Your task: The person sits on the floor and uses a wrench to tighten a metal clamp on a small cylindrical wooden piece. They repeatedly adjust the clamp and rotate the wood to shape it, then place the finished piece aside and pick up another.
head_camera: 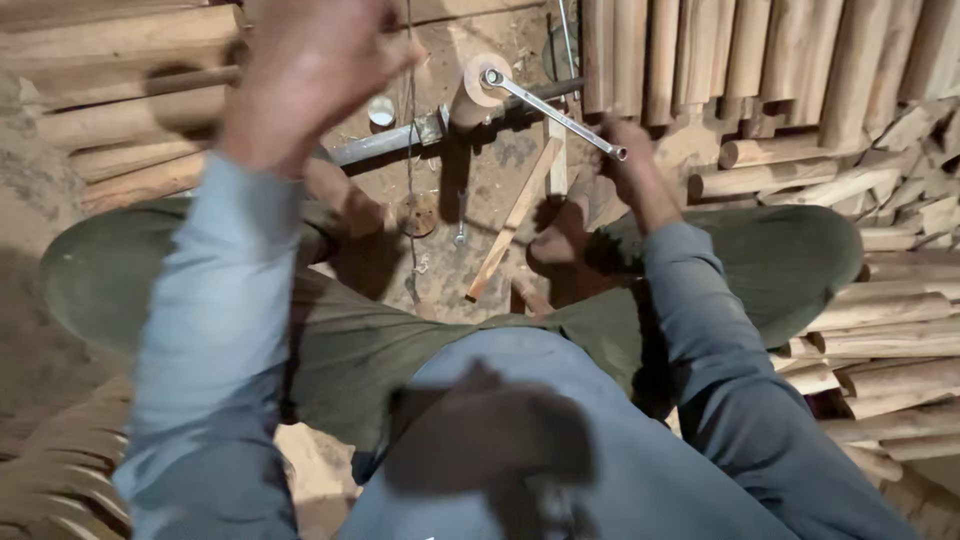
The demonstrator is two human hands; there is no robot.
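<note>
- The right hand (628, 165), at about two o'clock from the middle of the view, is closed around the far end of a long metal wrench (553, 113), whose head sits on the end face of a short wooden cylinder (478, 88) near twelve o'clock.
- The left hand (310, 60) is raised at eleven o'clock, close to the camera and blurred; I cannot tell whether its fingers are wide, narrow or holding anything.
- A grey metal bar (385, 143) runs out from the cylinder toward ten o'clock, and a thin cord (410, 150) hangs down past it.
- A slim wooden strip (510, 222) and a small round disc (416, 214) lie on the dirt floor (480, 190) between the person's folded legs.
- Turned wooden billets (880, 310) are stacked at three o'clock and across the top (740, 50).
- Risk, as I judge it: the grip is at the very tip of the handle, so a hard pull could slip the wrench head off the fitting and throw the hand into the billets or the bare foot (560, 235) below.
- The loose cord could catch on the swinging handle.
</note>
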